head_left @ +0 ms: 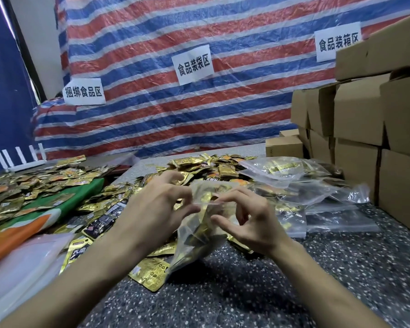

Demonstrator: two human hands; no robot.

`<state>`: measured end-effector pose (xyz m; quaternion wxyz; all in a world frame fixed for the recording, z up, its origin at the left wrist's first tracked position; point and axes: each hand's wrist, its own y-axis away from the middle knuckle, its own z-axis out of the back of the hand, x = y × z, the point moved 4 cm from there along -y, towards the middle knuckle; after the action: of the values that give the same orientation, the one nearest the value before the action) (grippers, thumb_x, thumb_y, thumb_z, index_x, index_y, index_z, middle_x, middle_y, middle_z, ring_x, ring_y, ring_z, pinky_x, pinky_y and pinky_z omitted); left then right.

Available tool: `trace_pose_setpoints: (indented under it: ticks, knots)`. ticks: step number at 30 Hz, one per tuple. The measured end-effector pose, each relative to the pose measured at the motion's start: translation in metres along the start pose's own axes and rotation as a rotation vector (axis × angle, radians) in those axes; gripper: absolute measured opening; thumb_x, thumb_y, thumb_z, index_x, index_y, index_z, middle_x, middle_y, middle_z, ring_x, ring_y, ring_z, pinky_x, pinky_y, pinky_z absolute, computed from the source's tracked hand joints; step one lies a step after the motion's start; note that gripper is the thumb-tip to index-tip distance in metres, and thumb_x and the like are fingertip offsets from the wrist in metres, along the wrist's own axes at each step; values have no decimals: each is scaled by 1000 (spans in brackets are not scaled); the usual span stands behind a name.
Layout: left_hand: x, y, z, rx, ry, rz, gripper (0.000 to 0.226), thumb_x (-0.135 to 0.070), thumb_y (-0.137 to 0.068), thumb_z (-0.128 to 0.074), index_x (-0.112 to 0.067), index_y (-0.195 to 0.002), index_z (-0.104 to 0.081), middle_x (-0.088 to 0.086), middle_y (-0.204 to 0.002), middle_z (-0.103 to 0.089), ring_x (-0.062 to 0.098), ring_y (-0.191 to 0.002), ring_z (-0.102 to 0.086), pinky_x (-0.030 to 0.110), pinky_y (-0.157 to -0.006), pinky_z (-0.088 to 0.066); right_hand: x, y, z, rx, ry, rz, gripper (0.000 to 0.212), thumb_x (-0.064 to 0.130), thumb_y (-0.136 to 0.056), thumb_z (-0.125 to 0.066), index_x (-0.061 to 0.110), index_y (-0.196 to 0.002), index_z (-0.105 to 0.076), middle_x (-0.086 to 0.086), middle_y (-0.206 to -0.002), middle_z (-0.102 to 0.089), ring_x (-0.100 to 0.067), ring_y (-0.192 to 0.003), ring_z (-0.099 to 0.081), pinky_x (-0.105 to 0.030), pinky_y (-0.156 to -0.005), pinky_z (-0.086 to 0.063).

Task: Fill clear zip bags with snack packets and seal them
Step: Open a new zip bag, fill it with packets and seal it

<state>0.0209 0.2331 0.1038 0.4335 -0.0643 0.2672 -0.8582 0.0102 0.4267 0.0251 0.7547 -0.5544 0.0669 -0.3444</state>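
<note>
Speckled tabletop (341,280) below, our left hand (156,207) and right hand (249,223) pinch the zip bag (197,240) mouth; we should press its strip shut toward three o'clock.

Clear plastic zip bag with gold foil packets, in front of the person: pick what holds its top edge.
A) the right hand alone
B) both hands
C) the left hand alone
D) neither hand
B: the left hand and the right hand each pinch the top strip of the clear plastic zip bag, which hangs between them.
</note>
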Motion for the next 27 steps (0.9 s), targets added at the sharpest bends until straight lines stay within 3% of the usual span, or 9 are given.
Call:
trace_pose_setpoints:
  ticks: [2, 4, 8, 12, 16, 18, 21, 24, 27]
  knots:
    - [6, -2, 11, -40, 23, -14, 28, -53, -84, -64, -26, -78, -68, -6, -128, -55, 16, -109, -57, 43, -88, -51, -2, -3, 7, 61, 63, -53, 30, 40, -81, -72, 14, -95, -69, 23, -90, -55, 0, -50, -41, -12, -48, -33]
    - [13, -6, 25, -72, 30, -26, 25, -52, -83, -66, -27, -78, -68, -9, -120, -55, 10, -98, -56, 39, -82, -51, -4, -7, 12, 126, 103, -102, 15, 33, -80, -73, 23, -88, -65, 25, -81, -54, 0, -50, -41, -15, -49, -33]
    - [26, -11, 43, -34, 60, -18, 22, -50, -77, -72, -29, -84, -74, -11, -104, -56, 5, -87, -53, 35, -77, -49, 2, -23, 13, 309, 184, -163, 10, 23, -85, -71, 29, -86, -63, 15, -80, -62, -4, -64, -57, -34, -58, -53]
    - [38, -8, 56, -38, 179, 4, 34, -57, -68, -64, -28, -81, -75, -8, -88, -61, 4, -73, -56, 30, -65, -49, 22, -46, 25, 332, 138, -119, 7, 18, -85, -73, 18, -86, -67, 7, -96, -63, -10, -86, -61, -36, -72, -55]
    - [46, -1, 60, 45, 321, 15, 34, -58, -65, -63, -29, -81, -74, -11, -83, -66, 0, -74, -59, 22, -64, -48, 45, -63, 42, 348, 175, -107, 7, 19, -83, -78, 18, -82, -71, 0, -129, -55, -13, -115, -55, -31, -91, -51]
    - [48, 3, 58, 80, 401, 30, 30, -54, -67, -64, -30, -82, -75, -9, -82, -69, 4, -74, -62, 27, -66, -51, 52, -67, 48, 432, 163, -180, 8, 19, -83, -78, 19, -80, -71, 2, -124, -60, -8, -107, -59, -31, -86, -57]
    - [50, 8, 53, 83, 507, 48, 8, -30, -79, -72, -28, -85, -76, -5, -86, -72, 10, -78, -67, 30, -69, -56, 56, -72, 56, 552, 139, -305, 7, 16, -83, -78, 17, -82, -71, 5, -88, -71, -6, -81, -65, -34, -76, -58]
    - [53, 12, 50, 14, 644, 79, 24, -9, -76, -79, -21, -96, -76, 3, -85, -74, 11, -77, -70, 24, -67, -57, 56, -76, 67, 578, 103, -386, 8, 14, -84, -77, 22, -85, -74, 10, -83, -73, -2, -79, -68, -23, -72, -56]
    - [63, 18, 48, -51, 858, 199, 35, -11, -62, -86, -15, -95, -76, 11, -80, -75, 18, -70, -71, 22, -63, -57, 58, -77, 72, 593, 82, -411, 14, 10, -85, -75, 24, -86, -77, 12, -83, -75, -3, -79, -69, -21, -71, -53]
